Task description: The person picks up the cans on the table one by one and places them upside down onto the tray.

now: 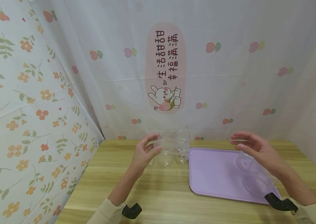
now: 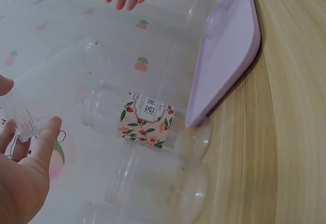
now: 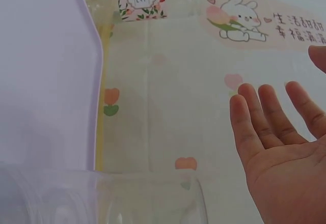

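Note:
My left hand (image 1: 142,155) grips a clear plastic jar (image 2: 61,76) by its ridged neck, fingers and thumb around it. The jar lies sideways in the air, its base pointing right. Below and beside it stand several similar clear jars; one has a floral paper label (image 2: 147,119), while a plain jar (image 2: 158,178) stands next to it. My right hand (image 1: 258,152) hovers over the right part of a lilac tray (image 1: 214,174), palm turned inward, fingers extended and holding nothing. Beneath that hand are clear jars (image 1: 257,183) on the tray, partly hidden by the hand and forearm.
The wooden table (image 1: 146,193) carries the tray on its right half. A printed white curtain (image 1: 216,77) hangs behind the table, and a floral curtain (image 1: 29,124) closes off the left side.

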